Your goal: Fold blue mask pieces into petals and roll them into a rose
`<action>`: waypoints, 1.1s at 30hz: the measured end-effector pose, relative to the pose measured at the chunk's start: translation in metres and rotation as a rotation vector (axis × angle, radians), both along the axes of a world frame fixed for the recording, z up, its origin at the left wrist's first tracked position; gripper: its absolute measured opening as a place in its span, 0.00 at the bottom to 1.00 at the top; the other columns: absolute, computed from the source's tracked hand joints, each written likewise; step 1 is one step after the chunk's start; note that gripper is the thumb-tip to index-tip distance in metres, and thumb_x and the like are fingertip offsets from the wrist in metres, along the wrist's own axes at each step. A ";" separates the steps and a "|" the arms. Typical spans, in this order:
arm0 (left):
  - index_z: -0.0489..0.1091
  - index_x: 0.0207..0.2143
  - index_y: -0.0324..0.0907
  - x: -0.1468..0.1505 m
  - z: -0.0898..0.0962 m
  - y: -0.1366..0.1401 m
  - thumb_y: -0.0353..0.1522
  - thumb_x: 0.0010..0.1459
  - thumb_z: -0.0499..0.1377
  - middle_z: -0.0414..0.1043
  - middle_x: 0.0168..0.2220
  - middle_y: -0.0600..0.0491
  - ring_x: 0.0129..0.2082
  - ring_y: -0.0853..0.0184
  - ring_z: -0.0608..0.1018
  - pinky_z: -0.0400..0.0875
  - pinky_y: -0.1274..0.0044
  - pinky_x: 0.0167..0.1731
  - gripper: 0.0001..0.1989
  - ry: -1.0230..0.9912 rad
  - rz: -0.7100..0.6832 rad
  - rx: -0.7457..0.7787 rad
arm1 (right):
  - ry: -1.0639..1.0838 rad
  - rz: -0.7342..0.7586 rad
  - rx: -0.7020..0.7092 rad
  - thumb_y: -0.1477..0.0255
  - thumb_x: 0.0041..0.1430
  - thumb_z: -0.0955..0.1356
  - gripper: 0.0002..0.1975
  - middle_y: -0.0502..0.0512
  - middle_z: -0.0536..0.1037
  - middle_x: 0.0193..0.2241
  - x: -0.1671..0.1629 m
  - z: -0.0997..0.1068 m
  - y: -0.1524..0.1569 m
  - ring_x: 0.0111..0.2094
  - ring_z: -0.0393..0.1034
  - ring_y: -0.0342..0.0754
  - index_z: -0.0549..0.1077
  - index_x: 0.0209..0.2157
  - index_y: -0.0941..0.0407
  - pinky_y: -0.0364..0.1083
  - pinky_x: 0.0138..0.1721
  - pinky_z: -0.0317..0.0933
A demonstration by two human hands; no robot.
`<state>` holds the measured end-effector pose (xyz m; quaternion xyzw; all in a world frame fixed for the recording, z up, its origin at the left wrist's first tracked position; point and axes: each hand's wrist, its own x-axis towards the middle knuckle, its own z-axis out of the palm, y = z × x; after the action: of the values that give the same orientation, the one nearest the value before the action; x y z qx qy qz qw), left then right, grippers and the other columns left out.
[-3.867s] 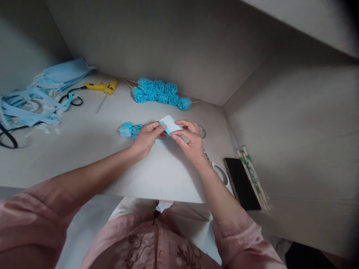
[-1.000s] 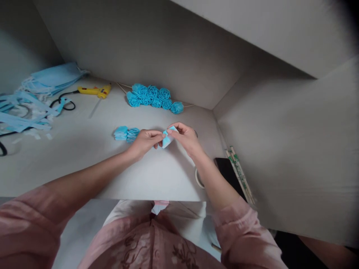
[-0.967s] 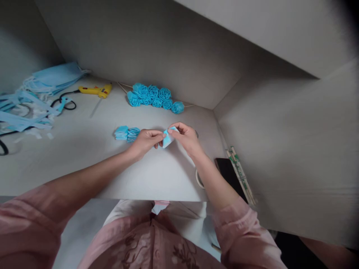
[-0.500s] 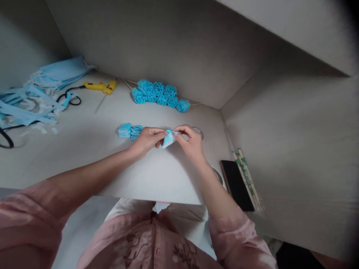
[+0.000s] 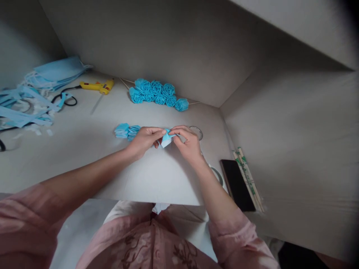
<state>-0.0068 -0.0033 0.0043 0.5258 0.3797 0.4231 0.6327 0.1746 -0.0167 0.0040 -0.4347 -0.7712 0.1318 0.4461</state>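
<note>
A small blue-and-white piece of mask fabric [image 5: 166,140] is held between my two hands above the table. My left hand [image 5: 146,141] pinches its left side between thumb and fingers. On the other side, my right hand [image 5: 187,142] grips the upper right edge, where the blue face is folded over. Two small stacks of cut blue pieces [image 5: 122,130] lie just left of my left hand, which partly covers the nearer stack. Behind my right hand a round, clear-looking ring-shaped item [image 5: 196,132] shows in part.
Blue fabric roses [image 5: 155,88] on sticks lie along the back wall. A yellow glue gun [image 5: 98,86], folded face masks [image 5: 60,71] and cut strips [image 5: 26,108] are at the left. On the right are a black phone [image 5: 238,185], wrapped sticks [image 5: 249,179] and a roll of tape [image 5: 218,175].
My right fingers have shifted over the top of the fabric piece, and its upper right edge is now folded down, showing more blue. The view has moved slightly.
</note>
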 end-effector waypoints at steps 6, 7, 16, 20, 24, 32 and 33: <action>0.76 0.29 0.38 0.001 0.003 0.000 0.42 0.46 0.67 0.69 0.21 0.56 0.19 0.74 0.67 0.61 0.79 0.21 0.16 -0.003 0.079 -0.018 | 0.029 0.014 -0.073 0.79 0.55 0.65 0.12 0.51 0.80 0.38 -0.002 0.003 -0.002 0.44 0.73 0.48 0.78 0.33 0.51 0.50 0.50 0.64; 0.76 0.29 0.38 0.001 0.003 0.000 0.42 0.46 0.66 0.69 0.20 0.57 0.19 0.74 0.66 0.61 0.79 0.21 0.15 -0.005 0.091 -0.017 | 0.070 0.028 -0.125 0.78 0.56 0.65 0.11 0.52 0.80 0.39 -0.002 0.004 -0.003 0.44 0.73 0.48 0.78 0.35 0.51 0.51 0.51 0.64; 0.77 0.28 0.39 0.001 0.002 0.000 0.40 0.47 0.66 0.68 0.20 0.57 0.19 0.75 0.66 0.61 0.79 0.21 0.12 -0.002 0.117 0.032 | 0.460 -0.003 -0.627 0.48 0.55 0.68 0.23 0.54 0.78 0.31 -0.002 0.003 0.000 0.35 0.72 0.47 0.78 0.33 0.54 0.46 0.36 0.64; 0.76 0.27 0.39 0.002 0.001 -0.001 0.40 0.46 0.66 0.67 0.20 0.58 0.19 0.75 0.66 0.61 0.79 0.21 0.13 -0.003 0.109 0.033 | 0.428 0.072 -0.676 0.51 0.51 0.72 0.20 0.49 0.73 0.26 -0.005 0.004 -0.003 0.30 0.66 0.43 0.76 0.29 0.55 0.44 0.36 0.61; 0.75 0.26 0.39 0.001 0.003 -0.002 0.40 0.46 0.66 0.67 0.19 0.57 0.19 0.74 0.66 0.61 0.79 0.22 0.12 -0.004 0.109 0.034 | 0.378 0.088 -0.670 0.56 0.49 0.74 0.17 0.46 0.70 0.23 -0.006 0.004 -0.004 0.27 0.61 0.40 0.74 0.27 0.56 0.42 0.31 0.56; 0.73 0.26 0.39 0.002 0.000 -0.001 0.38 0.49 0.64 0.69 0.21 0.56 0.19 0.75 0.67 0.61 0.79 0.21 0.10 0.015 0.101 0.035 | 0.520 -0.004 -0.580 0.58 0.50 0.73 0.15 0.46 0.69 0.23 -0.006 -0.001 0.002 0.26 0.60 0.40 0.73 0.27 0.56 0.42 0.30 0.55; 0.73 0.26 0.39 0.002 -0.001 -0.002 0.38 0.49 0.64 0.69 0.22 0.56 0.19 0.75 0.67 0.62 0.79 0.21 0.10 0.021 0.088 0.030 | 0.524 -0.026 -0.570 0.58 0.50 0.73 0.15 0.45 0.68 0.22 -0.006 -0.001 0.003 0.25 0.58 0.40 0.72 0.26 0.55 0.42 0.29 0.54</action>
<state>-0.0045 -0.0049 0.0035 0.5225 0.4029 0.4505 0.6014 0.1691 -0.0140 0.0035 -0.5025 -0.5581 0.4417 0.4909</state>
